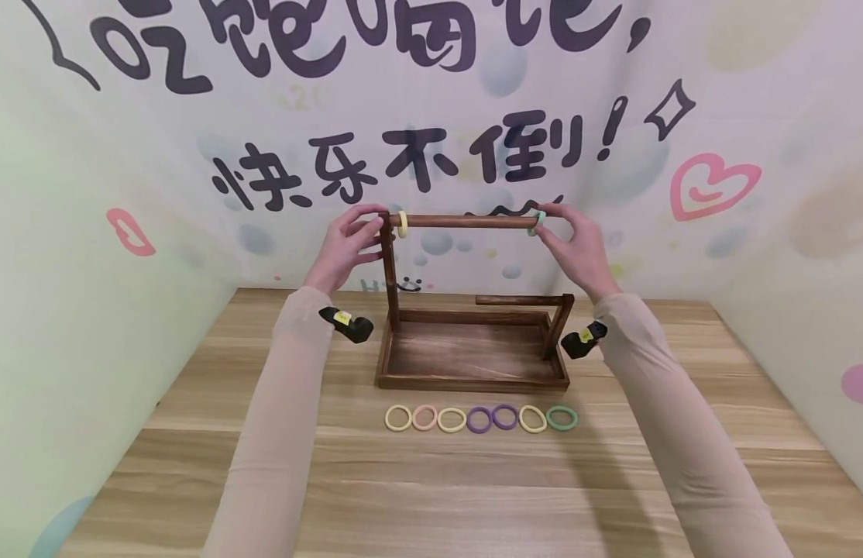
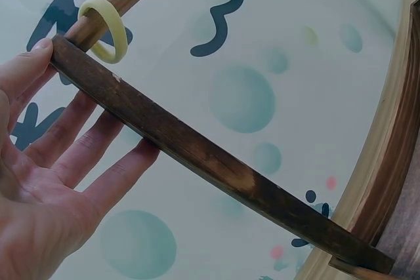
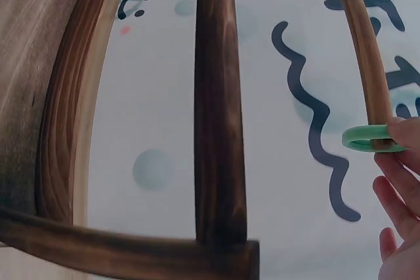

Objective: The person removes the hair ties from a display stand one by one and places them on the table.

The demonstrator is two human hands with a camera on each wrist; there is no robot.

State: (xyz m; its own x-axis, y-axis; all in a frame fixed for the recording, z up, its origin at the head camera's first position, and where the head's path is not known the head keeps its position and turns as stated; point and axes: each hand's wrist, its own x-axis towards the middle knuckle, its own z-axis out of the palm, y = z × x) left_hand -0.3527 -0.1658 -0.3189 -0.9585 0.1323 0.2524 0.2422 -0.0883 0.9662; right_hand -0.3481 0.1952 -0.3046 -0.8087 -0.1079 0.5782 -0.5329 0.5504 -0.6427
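Note:
A dark wooden rack (image 1: 473,383) has a tray base, a tall left post and a short right post, each with a bar. My left hand (image 1: 344,244) grips the tall post near its top, with several fingertips behind the post (image 2: 177,139). Close to that post, a pale yellow hair tie (image 2: 117,31) hangs round the upper bar (image 1: 466,222). At the bar's free right end, my right hand (image 1: 578,246) pinches a green hair tie (image 3: 357,137) between thumb and fingers. In the right wrist view, the bar's end sits inside this green loop.
In front of the rack, several hair ties lie in a row: yellow (image 1: 398,430), pink (image 1: 424,429), purple (image 1: 479,432) and green (image 1: 562,428) among them. The lower bar (image 1: 518,300) runs left from the short post. A printed wall cloth (image 1: 431,101) hangs behind the wooden table (image 1: 431,496).

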